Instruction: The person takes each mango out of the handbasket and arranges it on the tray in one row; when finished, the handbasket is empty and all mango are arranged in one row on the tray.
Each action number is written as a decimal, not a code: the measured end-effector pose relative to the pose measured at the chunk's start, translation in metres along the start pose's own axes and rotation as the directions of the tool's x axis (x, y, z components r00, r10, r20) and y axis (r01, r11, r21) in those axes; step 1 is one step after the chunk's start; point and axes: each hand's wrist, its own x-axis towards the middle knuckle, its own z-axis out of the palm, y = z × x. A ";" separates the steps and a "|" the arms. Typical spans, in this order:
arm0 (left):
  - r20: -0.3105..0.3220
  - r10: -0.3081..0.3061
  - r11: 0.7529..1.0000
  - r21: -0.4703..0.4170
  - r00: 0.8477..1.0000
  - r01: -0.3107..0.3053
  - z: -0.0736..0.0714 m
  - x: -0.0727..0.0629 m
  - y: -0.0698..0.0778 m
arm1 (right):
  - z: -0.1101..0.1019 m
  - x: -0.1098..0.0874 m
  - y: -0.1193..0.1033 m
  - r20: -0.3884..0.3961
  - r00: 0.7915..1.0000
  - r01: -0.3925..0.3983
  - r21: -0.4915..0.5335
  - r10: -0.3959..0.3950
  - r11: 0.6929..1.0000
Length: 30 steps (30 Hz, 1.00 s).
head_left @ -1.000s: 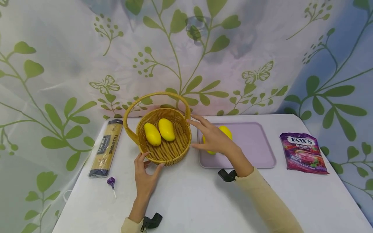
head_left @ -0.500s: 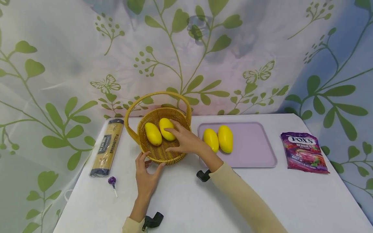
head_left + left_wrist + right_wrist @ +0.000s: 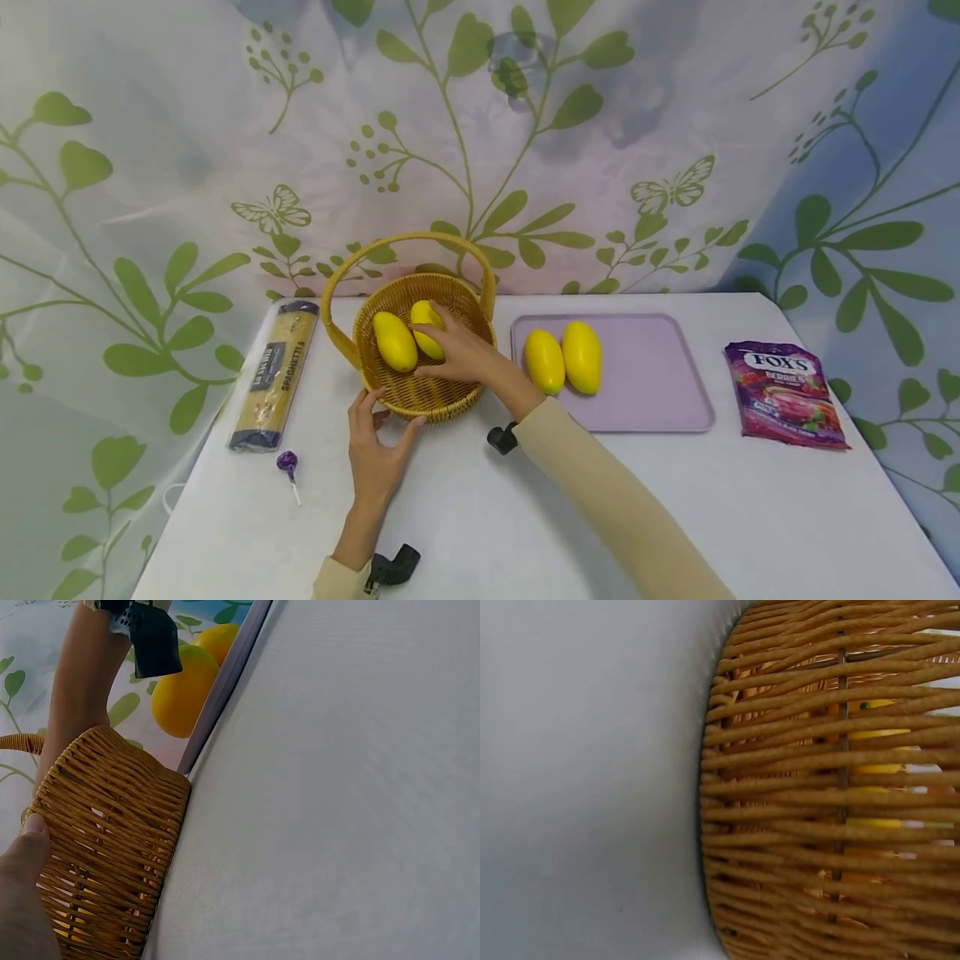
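A yellow wicker basket (image 3: 442, 408) with a tall arched handle stands at the table's back left, holding two yellow mangoes. My left hand (image 3: 375, 458) holds the front of its rim; the thumb also shows against the weave in the left wrist view. Inside the basket, my right hand (image 3: 461, 346) grips the right-hand mango (image 3: 426, 325), covering part of it. The other mango (image 3: 395, 342) lies just left of it. Two more mangoes, a left one (image 3: 544, 362) and a right one (image 3: 582, 357), lie on a lilac tray (image 3: 652, 383). Basket weave hides the right fingers in the right wrist view.
A spaghetti pack (image 3: 274, 375) lies left of the basket, with a purple lollipop (image 3: 288, 467) in front of it. A Fox's candy bag (image 3: 783, 396) sits near the right edge. A leaf-patterned curtain (image 3: 480, 150) hangs behind the white table (image 3: 480, 525).
My right hand has moved left from above the tray into the basket and taken hold of the right-hand mango. My left hand has stayed at the basket's rim.
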 end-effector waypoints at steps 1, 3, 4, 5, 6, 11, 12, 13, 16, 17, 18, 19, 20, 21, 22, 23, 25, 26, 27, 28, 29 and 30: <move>-0.001 0.006 1.000 0.001 1.000 -0.006 0.000 0.000 0.000 | 0.000 0.002 0.000 0.007 1.000 -0.010 0.009 0.010 1.000; -0.001 0.016 1.000 0.000 1.000 -0.016 0.000 0.001 0.001 | 0.001 0.005 0.000 0.013 1.000 -0.021 0.022 0.020 1.000; -0.002 0.021 1.000 0.001 1.000 -0.021 0.000 0.001 0.001 | 0.001 0.006 0.000 0.015 1.000 -0.023 0.022 0.022 1.000; -0.002 0.024 1.000 0.002 1.000 -0.024 0.000 0.001 0.001 | 0.001 0.007 0.000 0.014 1.000 -0.024 0.020 0.024 1.000; -0.002 0.025 1.000 0.003 1.000 -0.025 0.001 0.001 0.001 | 0.002 0.008 0.000 0.012 1.000 -0.022 0.015 0.022 1.000; -0.003 0.017 1.000 0.003 1.000 -0.017 0.000 0.001 0.001 | 0.002 0.012 0.000 0.021 0.999 -0.027 0.012 0.027 1.000; -0.004 0.016 1.000 0.003 1.000 -0.016 0.000 0.001 0.001 | 0.003 0.013 0.000 0.027 0.999 -0.034 0.016 0.033 0.999; -0.004 0.015 1.000 0.005 1.000 -0.015 0.000 0.001 0.001 | 0.003 0.013 -0.001 0.035 0.999 -0.042 0.016 0.041 0.999; -0.012 0.020 1.000 0.015 1.000 -0.020 0.000 0.000 -0.001 | 0.005 0.015 -0.001 0.063 0.996 -0.063 0.010 0.063 0.998; -0.012 0.020 1.000 0.015 1.000 -0.020 0.000 0.000 -0.001 | 0.006 0.015 -0.001 0.073 0.995 -0.071 0.010 0.070 0.997; -0.014 0.021 1.000 0.014 1.000 -0.021 0.000 0.000 -0.001 | 0.006 0.016 -0.001 0.078 0.994 -0.074 0.012 0.073 0.997; -0.015 0.021 1.000 0.014 1.000 -0.021 0.001 0.000 -0.001 | 0.007 0.016 -0.001 0.084 0.994 -0.076 0.016 0.074 0.997; -0.016 0.019 1.000 0.013 1.000 -0.019 0.001 0.000 -0.002 | 0.007 0.016 -0.001 0.088 0.993 -0.076 0.022 0.073 0.997; -0.014 0.016 1.000 0.010 1.000 -0.016 0.001 0.000 -0.001 | 0.007 0.016 -0.001 0.090 0.993 -0.076 0.029 0.073 0.997; -0.013 0.015 1.000 0.007 1.000 -0.015 0.000 0.000 -0.001 | 0.007 0.017 0.000 0.090 0.993 -0.075 0.037 0.072 0.996; -0.010 0.007 1.000 0.003 1.000 -0.007 0.000 0.000 -0.001 | 0.008 0.017 0.000 0.083 0.994 -0.072 0.047 0.068 0.996; -0.005 0.000 1.000 0.000 1.000 0.000 0.000 0.000 0.000 | 0.008 0.018 0.001 0.066 0.996 -0.061 0.059 0.057 0.996; -0.004 -0.002 1.000 -0.002 1.000 0.002 0.000 0.000 0.000 | 0.008 0.018 0.002 0.056 0.997 -0.056 0.065 0.052 0.996; -0.002 -0.004 1.000 -0.003 1.000 0.004 0.000 0.000 0.001 | 0.009 0.019 0.002 0.046 0.998 -0.052 0.074 0.049 0.996; 0.000 -0.006 1.000 -0.005 1.000 0.006 0.000 0.000 0.001 | 0.009 0.019 0.003 0.037 0.998 -0.047 0.079 0.045 0.996; 0.002 -0.010 1.000 -0.007 1.000 0.010 0.000 0.000 0.000 | 0.009 0.020 0.003 0.031 0.999 -0.045 0.088 0.043 0.995; 0.003 -0.011 1.000 -0.009 1.000 0.011 0.000 0.000 0.000 | 0.008 0.020 0.003 0.024 0.999 -0.041 0.094 0.039 0.995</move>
